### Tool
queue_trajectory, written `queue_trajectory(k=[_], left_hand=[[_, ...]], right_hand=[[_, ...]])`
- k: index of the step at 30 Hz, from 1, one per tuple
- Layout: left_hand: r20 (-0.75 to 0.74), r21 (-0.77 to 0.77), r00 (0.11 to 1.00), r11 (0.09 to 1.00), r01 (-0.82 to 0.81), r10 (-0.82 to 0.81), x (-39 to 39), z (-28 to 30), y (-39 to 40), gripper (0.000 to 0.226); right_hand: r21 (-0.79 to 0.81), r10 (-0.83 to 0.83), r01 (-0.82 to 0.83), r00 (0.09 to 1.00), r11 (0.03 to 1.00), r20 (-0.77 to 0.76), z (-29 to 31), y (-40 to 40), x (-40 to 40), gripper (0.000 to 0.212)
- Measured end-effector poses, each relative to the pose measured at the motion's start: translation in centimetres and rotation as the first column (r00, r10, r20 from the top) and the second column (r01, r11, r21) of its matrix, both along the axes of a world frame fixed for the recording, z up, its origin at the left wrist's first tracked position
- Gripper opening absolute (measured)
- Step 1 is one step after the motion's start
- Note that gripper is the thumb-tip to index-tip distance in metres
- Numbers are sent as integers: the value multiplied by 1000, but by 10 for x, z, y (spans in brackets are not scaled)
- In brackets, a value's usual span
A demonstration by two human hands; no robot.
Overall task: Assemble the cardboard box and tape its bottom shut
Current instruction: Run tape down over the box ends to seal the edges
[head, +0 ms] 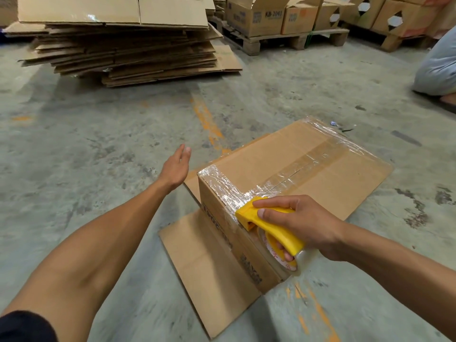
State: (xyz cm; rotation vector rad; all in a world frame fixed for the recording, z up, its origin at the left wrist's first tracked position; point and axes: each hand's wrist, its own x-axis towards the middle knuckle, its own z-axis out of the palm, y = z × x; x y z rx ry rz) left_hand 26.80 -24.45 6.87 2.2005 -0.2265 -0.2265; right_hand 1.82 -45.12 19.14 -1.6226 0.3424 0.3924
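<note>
Here: a big room with a grey floor [98, 144], seen from above.
Box: the box [296, 174] sits on the floor, low and right of the middle, bottom side up.
Box direction: its long side runs from near the person up and away to the right.
Flaps: the top flaps lie flat on the floor around it; one flap [209, 267] spreads toward the person.
Tape: shiny clear tape [293, 174] runs along the middle seam, the long way. More tape crosses the near edge and the far edge.
Right hand: the right hand [303, 223] is wrapped tight around a yellow tape gun [266, 225].
Tape gun: its front end presses on the near top edge of the box, and the roll [283, 257] hangs beside the box's side.
Left hand: the left hand [176, 169] is open and flat, fingers together, holding nothing. It is in the air just left of the box, not touching it.
Hard to see: the print on the box's side is blurry and partly under tape, so it cannot be read. The roll is partly hidden by the fingers.
Far away: a stack [123, 45] of flat cardboard lies at the back left. Open boxes sit on pallets [283, 38] at the back right.
Cut off: another person's leg [436, 67] shows at the right edge, the rest out of view.
</note>
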Motion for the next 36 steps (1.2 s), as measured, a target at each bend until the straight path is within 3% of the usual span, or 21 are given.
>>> queue_trajectory(k=[4, 8, 11, 16, 17, 19, 21, 22, 25, 28, 34, 36], left_hand=[[216, -286, 976, 955, 73, -10, -24, 4, 1, 50], [319, -303, 940, 927, 222, -120, -43, 9, -3, 50], [224, -316, 959, 917, 242, -176, -47, 5, -5, 54], [-73, -403, 975, 901, 163, -209, -45, 7, -10, 57], [-67, -354, 973, 917, 185, -222, -45, 8, -10, 57], [135, -127, 956, 953, 276, -259, -51, 10, -9, 53], [409, 111, 816, 910, 400, -408, -62, 15, -13, 52], [460, 197, 724, 854, 482, -515, -68, 17, -20, 52], [343, 380, 591, 683, 624, -730, -79, 9, -36, 57], [307, 569, 546, 610, 551, -780, -79, -1, -38, 58], [297, 632, 509, 566, 529, -807, -74, 0, -37, 59], [288, 632, 509, 560, 535, -811, -74, 0, -38, 59]], right_hand=[[-26, 12, -12, 1000, 1000, 4, -1, 0, 2, 26], [-11, 28, -28, 1000, 1000, 0, -3, 0, 4, 25], [-22, 32, -32, 999, 999, -9, -2, 0, 4, 26], [-44, 44, -44, 999, 998, 0, -1, 1, 4, 25], [-46, 42, -42, 999, 998, 1, -1, 1, 4, 25], [-52, 42, -41, 999, 998, 0, -2, 1, 4, 26], [-60, 36, -36, 999, 998, -1, -3, 2, 5, 26], [-66, 28, -28, 1000, 997, -2, -3, 2, 5, 27], [-79, 14, -15, 1000, 997, -7, 0, 3, 5, 30], [-72, -22, 22, 1000, 997, -4, 4, 4, -2, 29], [-209, -41, 16, 992, 978, -116, 5, -31, -94, 20], [-148, -85, 56, 977, 987, -194, 6, -43, -124, 21]])
